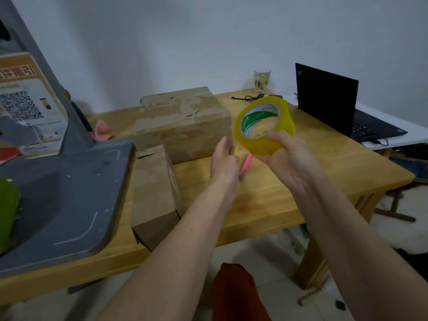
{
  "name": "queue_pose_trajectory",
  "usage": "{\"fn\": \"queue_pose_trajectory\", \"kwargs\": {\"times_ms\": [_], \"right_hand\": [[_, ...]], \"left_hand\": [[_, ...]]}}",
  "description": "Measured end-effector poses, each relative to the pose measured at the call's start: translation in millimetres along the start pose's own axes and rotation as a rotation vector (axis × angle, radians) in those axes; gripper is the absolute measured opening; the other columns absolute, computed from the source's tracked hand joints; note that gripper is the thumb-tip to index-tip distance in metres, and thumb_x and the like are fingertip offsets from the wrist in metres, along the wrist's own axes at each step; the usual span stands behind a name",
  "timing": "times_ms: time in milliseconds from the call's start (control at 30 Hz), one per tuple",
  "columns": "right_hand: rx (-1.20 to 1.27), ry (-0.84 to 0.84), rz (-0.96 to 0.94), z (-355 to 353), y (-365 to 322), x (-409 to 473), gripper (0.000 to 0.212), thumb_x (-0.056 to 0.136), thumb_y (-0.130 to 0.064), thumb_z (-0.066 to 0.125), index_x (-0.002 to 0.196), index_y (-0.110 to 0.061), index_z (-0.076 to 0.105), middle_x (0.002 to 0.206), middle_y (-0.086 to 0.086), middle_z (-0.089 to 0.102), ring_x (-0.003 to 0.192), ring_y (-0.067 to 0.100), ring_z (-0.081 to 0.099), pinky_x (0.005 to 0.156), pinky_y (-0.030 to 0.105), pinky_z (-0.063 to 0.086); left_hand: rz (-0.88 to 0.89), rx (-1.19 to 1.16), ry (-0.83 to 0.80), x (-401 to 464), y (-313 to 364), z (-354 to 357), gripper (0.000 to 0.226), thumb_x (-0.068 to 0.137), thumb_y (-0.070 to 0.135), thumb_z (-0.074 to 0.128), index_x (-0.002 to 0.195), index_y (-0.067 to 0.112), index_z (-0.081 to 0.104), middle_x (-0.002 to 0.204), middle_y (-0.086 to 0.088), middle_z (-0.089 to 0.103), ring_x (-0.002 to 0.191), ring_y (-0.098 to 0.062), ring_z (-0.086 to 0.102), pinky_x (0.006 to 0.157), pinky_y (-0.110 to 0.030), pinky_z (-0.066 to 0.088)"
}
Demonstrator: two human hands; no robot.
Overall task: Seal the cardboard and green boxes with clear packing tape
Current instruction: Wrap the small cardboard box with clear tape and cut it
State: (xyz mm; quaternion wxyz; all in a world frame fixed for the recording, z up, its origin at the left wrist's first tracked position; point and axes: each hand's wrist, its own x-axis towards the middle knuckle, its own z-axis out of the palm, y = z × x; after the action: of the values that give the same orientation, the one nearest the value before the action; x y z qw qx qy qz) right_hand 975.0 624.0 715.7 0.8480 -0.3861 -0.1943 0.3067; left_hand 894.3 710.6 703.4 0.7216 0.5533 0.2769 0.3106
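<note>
My right hand (286, 154) grips a yellowish roll of clear packing tape (264, 126) with a green-and-white core, held up above the wooden table (289, 186). My left hand (223, 158) is raised just left of the roll, its fingers loosely curled near the roll's lower edge; whether it pinches the tape end I cannot tell. A large cardboard box (185, 121) stands on the table behind my left hand. A narrower cardboard box (154, 195) lies in front of it, toward the table's near edge. A green shape (8, 214) shows at the far left edge.
A pink-handled tool (246, 163) lies on the table between my hands. A grey board (60, 200) covers the table's left part. At the back right are an open black laptop (328, 103), a glass cup (262, 80) and a black cable (245, 98).
</note>
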Motion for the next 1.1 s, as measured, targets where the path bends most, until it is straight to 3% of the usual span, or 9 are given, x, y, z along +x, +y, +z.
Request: {"fn": "queue_pose_trajectory", "kwargs": {"times_ms": [33,200,267,333,500,700,800,1000,1100], "right_hand": [[0.015,-0.003,0.006,4,3,-1,0.021,0.088,0.006,0.053,0.106,-0.003,0.061,0.102,0.014,0.068,0.102,0.028,0.065,0.093,0.049,0.051],[0.063,-0.023,0.016,24,15,-5,0.025,0.088,0.006,0.053,0.111,0.0,0.059,0.108,0.019,0.068,0.097,0.031,0.068,0.093,0.048,0.051],[0.085,-0.013,0.021,30,20,-8,0.033,0.088,0.006,0.054,0.121,0.002,0.056,0.119,0.022,0.065,0.107,0.033,0.066,0.098,0.05,0.048],[0.099,-0.011,0.028,37,25,-12,0.039,0.087,0.006,0.056,0.126,0.004,0.054,0.124,0.023,0.063,0.112,0.033,0.064,0.098,0.047,0.049],[-0.057,-0.063,-0.002,45,24,-23,0.062,0.072,-0.011,0.073,0.126,0.012,0.053,0.114,0.023,0.065,0.099,0.031,0.063,0.059,0.027,0.053],[-0.076,-0.144,-0.041,40,19,-20,0.047,0.072,-0.012,0.072,0.114,0.004,0.057,0.089,0.008,0.068,0.087,0.018,0.065,0.073,0.032,0.054],[-0.1,-0.12,-0.072,30,19,-11,0.033,0.07,-0.009,0.073,0.1,-0.003,0.06,0.087,0.008,0.065,0.082,0.018,0.064,0.075,0.033,0.054],[-0.297,-0.067,-0.12,8,27,-2,0.043,0.071,-0.009,0.075,0.108,-0.008,0.054,0.088,0.007,0.062,0.084,0.021,0.064,0.078,0.034,0.052],[-0.297,-0.061,-0.121,7,30,-1,0.025,0.089,-0.023,0.063,0.107,-0.007,0.054,0.084,0.008,0.066,0.084,0.023,0.064,0.071,0.041,0.046]], "left_hand": [[0.023,-0.047,-0.028,-5,0,-1,0.07,0.085,-0.023,0.031,0.145,0.012,0.044,0.146,-0.001,0.049,0.136,-0.012,0.044,0.086,-0.013,0.048],[0.096,-0.112,0.091,-31,2,-4,0.037,0.096,-0.007,0.048,0.113,0.017,0.071,0.112,0.003,0.073,0.102,-0.002,0.065,0.072,-0.01,0.052],[0.143,-0.043,0.183,-31,-2,-10,0.031,0.095,0.001,0.057,0.099,0.026,0.074,0.1,0.009,0.075,0.095,-0.002,0.067,0.082,-0.017,0.053],[0.148,-0.021,0.284,-26,-2,-19,0.023,0.092,0.005,0.063,0.099,0.023,0.076,0.096,0.008,0.075,0.096,-0.007,0.069,0.09,-0.026,0.054],[0.11,-0.08,0.36,-31,0,-30,0.036,0.09,0.001,0.064,0.064,0.024,0.072,0.062,0.004,0.069,0.066,-0.015,0.066,0.073,-0.029,0.058],[-0.045,-0.205,0.24,-46,-4,-24,0.011,0.093,-0.001,0.06,0.096,-0.007,0.069,0.061,-0.003,0.065,0.054,-0.01,0.061,0.064,-0.022,0.056],[-0.066,-0.21,0.152,-62,-2,-24,0.011,0.093,0.003,0.062,0.097,-0.006,0.068,0.065,-0.005,0.065,0.059,-0.011,0.062,0.065,-0.021,0.055],[-0.102,-0.282,0.026,-96,0,-32,0.008,0.092,0.002,0.062,0.096,0.0,0.068,0.072,-0.007,0.07,0.072,-0.016,0.067,0.066,-0.021,0.055],[-0.134,-0.322,0.045,-99,-1,-35,0.008,0.092,0.002,0.062,0.096,0.001,0.069,0.072,-0.007,0.07,0.073,-0.017,0.068,0.065,-0.021,0.055]]}}
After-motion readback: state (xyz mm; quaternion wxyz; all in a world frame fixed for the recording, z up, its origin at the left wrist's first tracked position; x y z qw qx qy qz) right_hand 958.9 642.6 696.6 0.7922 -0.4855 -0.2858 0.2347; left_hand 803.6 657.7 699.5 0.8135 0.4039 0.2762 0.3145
